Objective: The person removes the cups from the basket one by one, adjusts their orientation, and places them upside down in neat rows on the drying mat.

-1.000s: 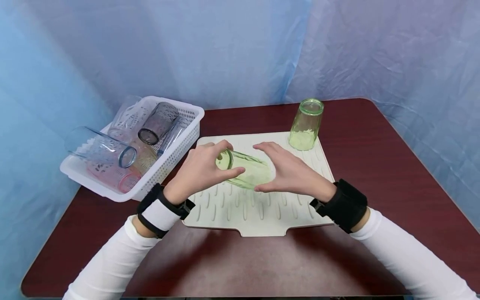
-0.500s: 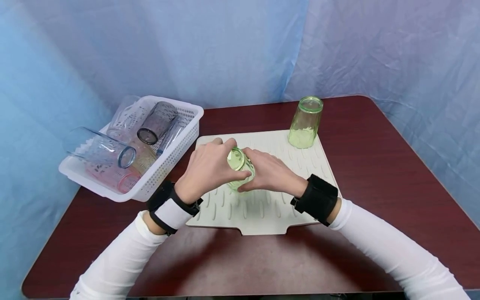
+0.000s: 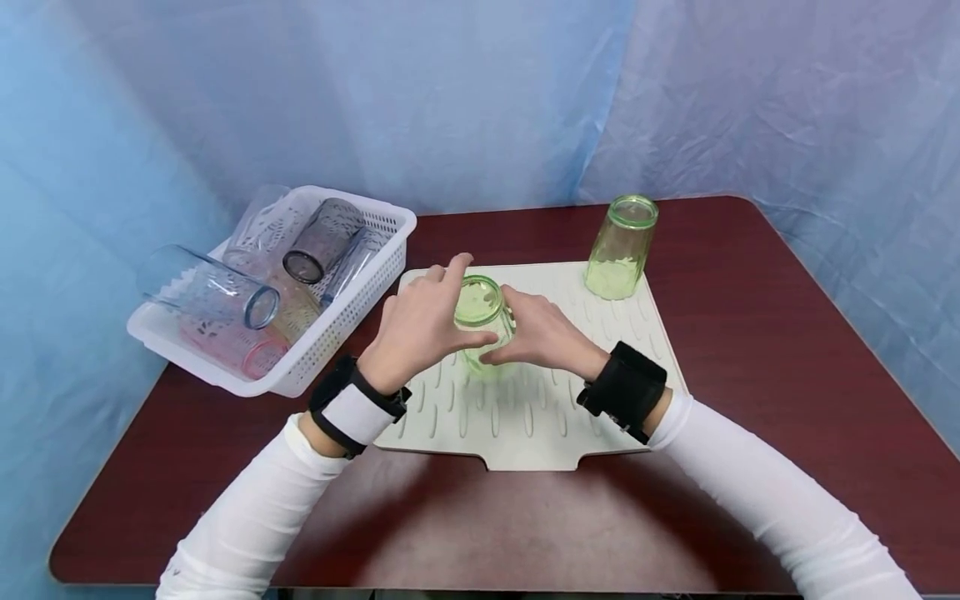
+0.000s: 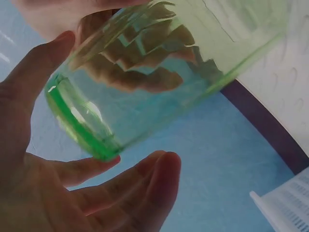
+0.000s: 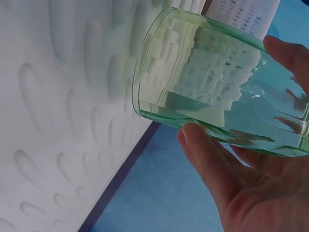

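Observation:
A green ribbed drinking glass (image 3: 480,302) is base up, rim down over the white drainboard (image 3: 525,408). In the right wrist view, the glass's (image 5: 207,77) rim is close to the board; I cannot tell whether it touches. My right hand (image 3: 546,335) grips its side, with thumb and fingers on opposite sides. My left hand (image 3: 420,321) is spread around the base end, its index finger lifted off. In the left wrist view, the left fingers (image 4: 159,179) lie mostly clear of the base. Another green glass (image 3: 619,254) stands upside down at the board's back right corner.
A white perforated basket (image 3: 367,300) at the left holds several glasses lying down. A blue-tinted glass (image 3: 217,287) leans out over its left rim. The dark red table (image 3: 772,358) extends right of the board, with blue cloth (image 3: 480,100) behind.
The glass has turned from slanting sideways to upside down. My right hand has moved left and taken hold of its side. My left fingers have spread away from the base.

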A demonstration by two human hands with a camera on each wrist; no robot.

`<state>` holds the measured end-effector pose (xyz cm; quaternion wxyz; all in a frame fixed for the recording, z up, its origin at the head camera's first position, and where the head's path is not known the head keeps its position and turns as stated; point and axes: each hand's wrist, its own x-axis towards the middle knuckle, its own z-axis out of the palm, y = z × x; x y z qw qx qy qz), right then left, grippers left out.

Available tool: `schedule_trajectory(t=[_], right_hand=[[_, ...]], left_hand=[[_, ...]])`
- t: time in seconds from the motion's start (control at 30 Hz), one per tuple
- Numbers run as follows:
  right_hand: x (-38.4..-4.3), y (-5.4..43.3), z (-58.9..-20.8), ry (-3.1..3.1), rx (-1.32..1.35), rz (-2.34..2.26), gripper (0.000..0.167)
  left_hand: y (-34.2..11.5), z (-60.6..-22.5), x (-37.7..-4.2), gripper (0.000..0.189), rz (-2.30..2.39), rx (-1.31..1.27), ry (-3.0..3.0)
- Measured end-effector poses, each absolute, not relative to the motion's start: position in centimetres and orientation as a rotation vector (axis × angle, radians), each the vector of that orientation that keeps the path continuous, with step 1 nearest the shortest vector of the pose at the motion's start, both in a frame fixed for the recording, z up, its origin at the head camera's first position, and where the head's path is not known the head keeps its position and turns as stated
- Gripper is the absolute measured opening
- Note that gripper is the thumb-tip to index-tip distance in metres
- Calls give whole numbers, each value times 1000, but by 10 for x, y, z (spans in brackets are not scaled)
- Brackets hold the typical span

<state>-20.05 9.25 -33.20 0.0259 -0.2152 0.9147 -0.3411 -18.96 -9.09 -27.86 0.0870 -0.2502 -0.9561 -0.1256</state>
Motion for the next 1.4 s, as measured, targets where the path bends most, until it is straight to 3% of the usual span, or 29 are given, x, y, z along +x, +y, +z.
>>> schedule_trajectory(t=[0.2,0.37,0.7,1.1,1.4], right_hand=[[-227,103,-335,2827,-513,-1131,86],[-248,113,-336,2843,-386,-1169,90],[-283,126,-349,2937,-201,-1244,73],[-298,130,-350,2900,-96,-1223,79],[-297,131,-354,2871,-55,-1229,80]], left_hand=[[-115,-286,-195,87,-341,-690,-2895],[-134,-299,-194,79,-340,-669,-2913],[-156,-327,-202,79,-361,-645,-2969],[-163,-339,-207,80,-416,-596,-3046],[-170,-339,-211,69,-485,-632,-2920]])
